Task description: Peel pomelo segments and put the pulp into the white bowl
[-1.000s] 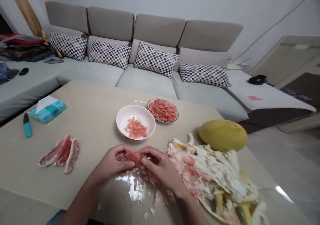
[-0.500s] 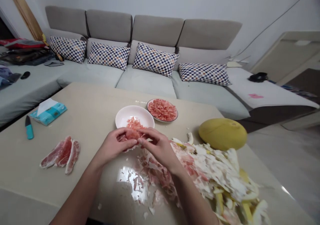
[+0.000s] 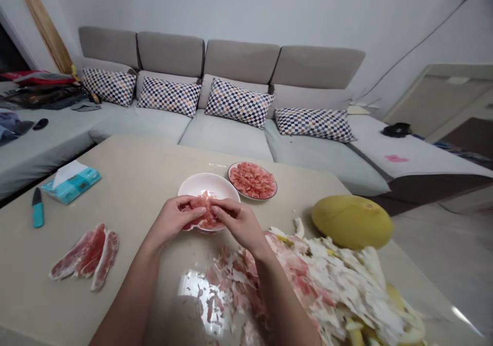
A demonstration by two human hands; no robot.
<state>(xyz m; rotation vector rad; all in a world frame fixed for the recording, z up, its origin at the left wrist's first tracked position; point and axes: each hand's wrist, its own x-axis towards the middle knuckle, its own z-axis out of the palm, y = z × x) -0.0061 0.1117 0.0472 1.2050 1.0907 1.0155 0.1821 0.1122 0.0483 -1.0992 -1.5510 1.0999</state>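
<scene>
Over the near rim of a white bowl (image 3: 192, 186), both hands work on one pink pomelo segment (image 3: 198, 204). My left hand (image 3: 171, 220) is closed round its left part, some pale membrane hanging below the fingers. Thumb and fingers of my right hand (image 3: 241, 223) pinch at its right side. Pink pulp bits lie in the bowl, partly hidden by the hands. Just behind stands a dark-rimmed plate (image 3: 276, 188) heaped with pink pulp (image 3: 252, 180). Unpeeled pomelo segments (image 3: 87, 256) lie on the table to the left.
A heap of white peel and membrane (image 3: 342, 279) covers the table's right side, with a whole yellow pomelo (image 3: 351, 222) behind it. At the left are a turquoise-handled knife (image 3: 37, 213) and a blue tissue pack (image 3: 73, 183). A grey sofa (image 3: 227, 133) with checked cushions runs behind.
Both hands have moved forward with the pomelo segment, from in front of the bowl to above its near rim. The fingers have parted the segment's pulp somewhat. The view has tilted up slightly.
</scene>
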